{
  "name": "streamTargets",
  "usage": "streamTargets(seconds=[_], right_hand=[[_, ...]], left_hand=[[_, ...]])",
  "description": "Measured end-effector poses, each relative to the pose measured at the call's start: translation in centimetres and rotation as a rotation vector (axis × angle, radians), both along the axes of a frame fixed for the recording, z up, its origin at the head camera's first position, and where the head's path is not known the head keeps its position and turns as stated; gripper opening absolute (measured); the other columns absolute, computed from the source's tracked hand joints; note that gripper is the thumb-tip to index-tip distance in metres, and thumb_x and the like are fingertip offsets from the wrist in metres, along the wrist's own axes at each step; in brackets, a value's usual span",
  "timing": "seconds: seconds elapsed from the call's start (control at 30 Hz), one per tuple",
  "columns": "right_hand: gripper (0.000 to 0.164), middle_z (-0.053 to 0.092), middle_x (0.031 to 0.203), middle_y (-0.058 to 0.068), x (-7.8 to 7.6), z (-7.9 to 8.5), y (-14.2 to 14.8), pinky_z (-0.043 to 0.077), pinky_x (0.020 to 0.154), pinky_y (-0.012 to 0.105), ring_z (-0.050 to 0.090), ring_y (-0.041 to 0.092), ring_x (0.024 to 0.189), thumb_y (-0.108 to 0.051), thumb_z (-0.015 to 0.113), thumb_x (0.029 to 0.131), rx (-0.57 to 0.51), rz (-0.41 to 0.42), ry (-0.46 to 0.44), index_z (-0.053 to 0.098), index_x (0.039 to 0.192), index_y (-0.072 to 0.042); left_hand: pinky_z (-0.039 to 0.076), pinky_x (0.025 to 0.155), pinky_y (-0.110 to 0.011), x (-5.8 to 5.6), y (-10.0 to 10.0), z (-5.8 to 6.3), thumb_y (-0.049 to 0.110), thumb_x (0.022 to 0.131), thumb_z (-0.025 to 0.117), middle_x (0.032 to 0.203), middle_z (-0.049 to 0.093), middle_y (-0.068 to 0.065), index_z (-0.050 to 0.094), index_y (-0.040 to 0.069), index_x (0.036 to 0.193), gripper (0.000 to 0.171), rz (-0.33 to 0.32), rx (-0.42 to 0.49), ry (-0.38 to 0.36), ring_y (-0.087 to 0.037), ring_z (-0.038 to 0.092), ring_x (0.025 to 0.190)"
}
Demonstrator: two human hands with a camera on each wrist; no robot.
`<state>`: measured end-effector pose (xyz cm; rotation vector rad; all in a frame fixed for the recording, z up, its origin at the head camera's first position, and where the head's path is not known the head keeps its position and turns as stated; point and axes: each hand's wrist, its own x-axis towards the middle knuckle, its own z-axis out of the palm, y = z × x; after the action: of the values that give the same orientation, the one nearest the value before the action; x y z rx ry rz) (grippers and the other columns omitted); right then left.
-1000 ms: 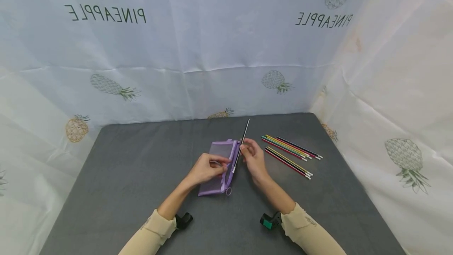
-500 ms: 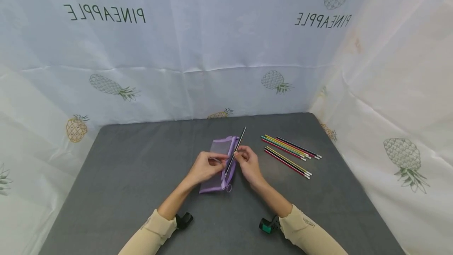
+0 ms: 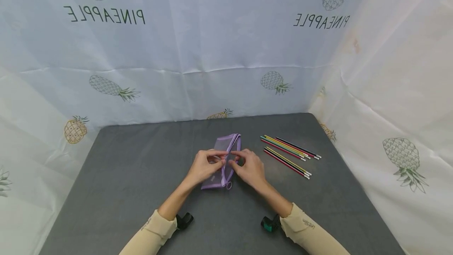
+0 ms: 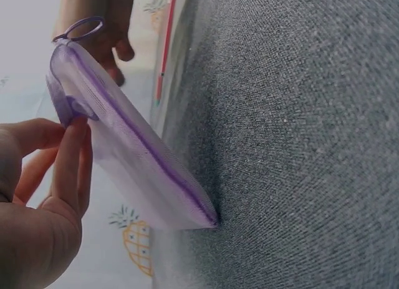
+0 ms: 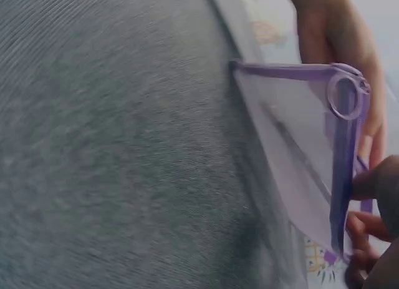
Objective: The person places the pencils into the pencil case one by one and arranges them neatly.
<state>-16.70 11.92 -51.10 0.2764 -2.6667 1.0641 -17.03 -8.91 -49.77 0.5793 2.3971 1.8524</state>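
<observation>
A purple mesh zip pencil pouch (image 3: 222, 144) stands tilted between my hands in the head view, its zipped side open. My left hand (image 3: 203, 167) pinches one edge of the opening between thumb and fingers, as the left wrist view (image 4: 53, 183) also shows. A dark pencil (image 5: 298, 148) shows through the mesh in the right wrist view, slanting up to the opening. My right hand (image 3: 250, 168) is at the other edge, thumb and forefinger bent around the pencil's upper end; the exact contact is partly hidden. A ring pull (image 5: 344, 97) hangs from the zip's near end.
Two groups of coloured pencils with white ends lie to the right on the grey table (image 3: 141, 192): a farther group (image 3: 286, 146) and a nearer group (image 3: 287, 163). A pineapple-printed white curtain (image 3: 226, 42) stands behind the table and along its sides.
My right hand has brought the dark pencil left and down into the pouch, where before it stuck out above. The left hand keeps its pinch on the edge. The pouch has tipped up slightly.
</observation>
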Motion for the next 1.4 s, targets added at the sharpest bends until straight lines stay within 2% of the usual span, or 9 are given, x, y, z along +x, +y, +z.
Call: streamTargets(seconds=[0.17,0.37,0.53,0.63,0.83,0.97,1.1,1.27,1.4], right_hand=[[0.024,0.069,0.094,0.007,-1.1,0.8,1.9,0.031,0.056,0.022,0.043,0.006,0.069,-0.022,0.087,0.092,-0.062,-0.065,0.09,0.085,0.116,-0.017],[0.024,0.069,0.092,0.012,-2.1,1.4,4.9,0.031,0.061,0.021,0.04,0.006,0.07,-0.015,0.087,0.092,-0.112,-0.071,0.115,0.084,0.115,-0.01],[0.022,0.07,0.092,0.013,-2.4,0.9,7.4,0.034,0.061,0.022,0.045,0.007,0.069,-0.013,0.087,0.091,-0.13,-0.093,0.111,0.084,0.111,-0.007],[0.02,0.072,0.094,0.011,-2.4,0.3,9.2,0.037,0.064,0.023,0.051,0.011,0.073,-0.014,0.088,0.09,-0.097,-0.138,0.083,0.084,0.108,-0.009],[0.018,0.077,0.099,0.012,-2.1,-0.8,12.8,0.043,0.068,0.028,0.064,0.023,0.081,-0.018,0.088,0.09,-0.016,-0.214,0.021,0.083,0.106,-0.013],[0.018,0.078,0.102,0.012,-1.8,-1.4,14.6,0.048,0.07,0.036,0.069,0.028,0.086,-0.021,0.085,0.091,0.089,-0.209,-0.005,0.083,0.108,-0.014],[0.019,0.08,0.101,0.01,-1.6,-2.0,15.7,0.051,0.073,0.041,0.071,0.027,0.087,-0.022,0.084,0.09,0.149,-0.196,-0.027,0.083,0.107,-0.014],[0.018,0.081,0.096,0.007,-1.4,-2.7,16.3,0.048,0.068,0.036,0.069,0.023,0.082,-0.024,0.087,0.088,0.192,-0.189,-0.051,0.083,0.103,-0.016],[0.014,0.078,0.09,0.005,-1.5,-2.9,16.3,0.048,0.066,0.035,0.067,0.02,0.079,-0.024,0.089,0.087,0.224,-0.172,-0.02,0.083,0.098,-0.017]], left_hand=[[0.063,0.064,-0.021,0.0,0.1,0.0,-0.003,0.096,0.076,0.107,0.077,-0.025,0.079,-0.005,0.123,0.027,0.014,0.009,0.0,-0.033,0.08,0.087],[0.063,0.065,-0.02,-0.1,0.1,-0.1,-0.004,0.095,0.076,0.106,0.077,-0.024,0.079,-0.006,0.123,0.028,0.021,0.014,0.005,-0.026,0.08,0.086],[0.064,0.066,-0.025,0.1,0.1,0.1,-0.004,0.095,0.077,0.104,0.079,-0.021,0.081,-0.005,0.119,0.025,0.051,-0.006,0.104,-0.02,0.079,0.083],[0.064,0.065,-0.028,0.0,0.0,0.5,-0.002,0.094,0.078,0.102,0.08,-0.017,0.082,-0.002,0.117,0.023,0.085,-0.028,0.158,-0.019,0.078,0.082],[0.059,0.064,-0.02,-0.5,-0.3,0.6,-0.002,0.094,0.078,0.102,0.08,-0.016,0.082,-0.002,0.118,0.024,0.101,-0.046,0.123,-0.02,0.078,0.082],[0.06,0.066,-0.018,-0.5,-0.4,0.5,-0.001,0.094,0.079,0.103,0.08,-0.016,0.082,-0.002,0.118,0.024,0.1,-0.049,0.096,-0.021,0.079,0.084],[0.061,0.066,-0.018,-0.5,-0.3,0.4,-0.001,0.094,0.079,0.102,0.08,-0.017,0.082,-0.002,0.118,0.025,0.094,-0.045,0.088,-0.02,0.079,0.083],[0.061,0.067,-0.018,-0.5,-0.1,0.3,-0.002,0.094,0.079,0.101,0.08,-0.017,0.082,-0.002,0.118,0.024,0.091,-0.046,0.078,-0.015,0.077,0.081],[0.06,0.066,-0.017,-0.6,-0.1,0.1,-0.002,0.094,0.079,0.1,0.08,-0.016,0.082,-0.002,0.117,0.024,0.096,-0.034,0.068,-0.012,0.076,0.079]])
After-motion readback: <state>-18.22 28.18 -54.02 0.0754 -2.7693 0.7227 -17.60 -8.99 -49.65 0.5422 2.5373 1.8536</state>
